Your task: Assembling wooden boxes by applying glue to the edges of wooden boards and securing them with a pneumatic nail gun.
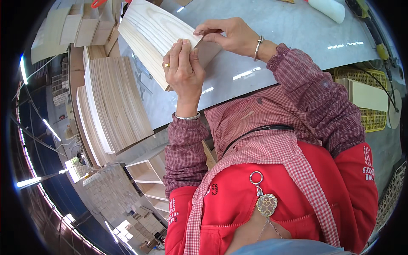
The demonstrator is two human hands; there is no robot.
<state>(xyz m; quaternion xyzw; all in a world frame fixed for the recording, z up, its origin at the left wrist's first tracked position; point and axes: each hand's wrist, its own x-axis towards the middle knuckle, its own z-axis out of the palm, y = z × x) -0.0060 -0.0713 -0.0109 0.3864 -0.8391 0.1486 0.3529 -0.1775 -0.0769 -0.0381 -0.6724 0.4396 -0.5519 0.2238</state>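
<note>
A pale wooden box (154, 22) with clear grain rests at a slant on the grey worktable (272, 25). My left hand (183, 68) is on its near end, fingers together over the top face and thumb along the edge. At the near right corner of the box, my right hand (231, 36) has thumb and forefinger closed in a pinch. Whatever lies between those fingertips, if anything, is too small to make out.
Stacked wooden boards (114, 100) stand to the left, with more wooden pieces (85, 25) behind. A white roll (329, 9) and a yellow-black tool (367, 21) lie at the far right. A yellow crate (374, 121) holds panels below; wooden shelving (148, 174) stands at lower left.
</note>
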